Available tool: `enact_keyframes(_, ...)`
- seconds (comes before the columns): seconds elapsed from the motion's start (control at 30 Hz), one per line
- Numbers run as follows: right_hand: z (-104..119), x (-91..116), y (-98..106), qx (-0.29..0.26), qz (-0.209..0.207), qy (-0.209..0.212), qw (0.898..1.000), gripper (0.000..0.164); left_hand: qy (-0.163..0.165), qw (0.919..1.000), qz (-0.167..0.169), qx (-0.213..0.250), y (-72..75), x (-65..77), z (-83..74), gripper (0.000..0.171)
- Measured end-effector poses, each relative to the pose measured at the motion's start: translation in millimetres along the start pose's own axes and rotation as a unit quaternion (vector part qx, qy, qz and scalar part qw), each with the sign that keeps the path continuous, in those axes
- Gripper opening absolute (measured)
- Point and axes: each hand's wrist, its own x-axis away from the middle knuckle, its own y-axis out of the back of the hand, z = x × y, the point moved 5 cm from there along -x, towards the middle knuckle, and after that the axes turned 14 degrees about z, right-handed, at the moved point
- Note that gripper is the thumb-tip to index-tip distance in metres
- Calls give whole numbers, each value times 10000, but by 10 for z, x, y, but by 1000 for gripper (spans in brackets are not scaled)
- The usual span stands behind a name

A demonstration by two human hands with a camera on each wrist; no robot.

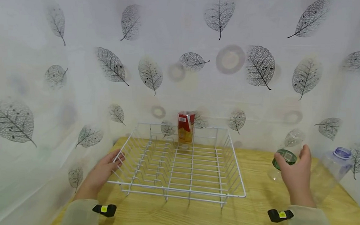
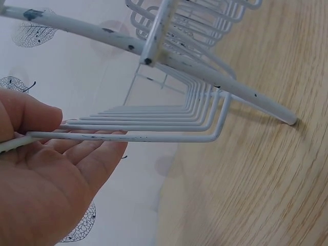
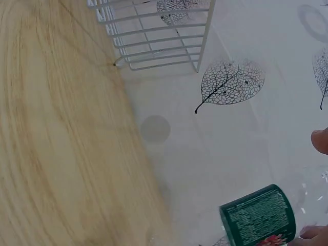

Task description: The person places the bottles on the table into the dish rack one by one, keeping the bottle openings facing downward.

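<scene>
My left hand [image 1: 106, 168] holds the left side of a white wire dish rack [image 1: 191, 191]. In the left wrist view, the thumb [image 2: 36, 115] lies over the rack's wires, with the fingers [image 2: 102, 159] beneath them. At the right, my right hand [image 1: 297, 178] is spread around a clear bottle [image 1: 294, 137] with a green label [image 3: 259, 218]. The right wrist view shows a gap between one digit [image 3: 321, 141] and the bottle, while another digit [image 3: 310, 236] is against or very near it. Most of that hand is outside this view.
At the rack's back is a red-and-yellow container [image 1: 185, 128]. A larger clear bottle [image 1: 329, 169] with a purple neck stands right of my right hand. Everything is on a wooden table [image 1: 150, 216]. A leaf-patterned curtain [image 1: 181, 95] hangs behind and along the left.
</scene>
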Motion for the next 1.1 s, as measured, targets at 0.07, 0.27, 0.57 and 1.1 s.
enact_keyframes(0.07, -96, -24, -13, -199, 136, -179, 9996, 104, -6, 10000, -9, -7, 2, 0, -11, 63)
enact_keyframes(0.27, -392, -92, -78, -496, 348, -759, 9953, 109, -75, 10000, -6, -8, -13, 17, -63, 62)
enact_keyframes(0.57, -733, -210, -152, -632, 984, -1008, 9880, 106, -204, 9997, 151, 31, -3, 29, -64, 66)
enact_keyframes(1.1, -527, -149, -186, -660, 1234, -854, 9865, 106, -12, 9999, 96, -98, -19, 13, -40, 64)
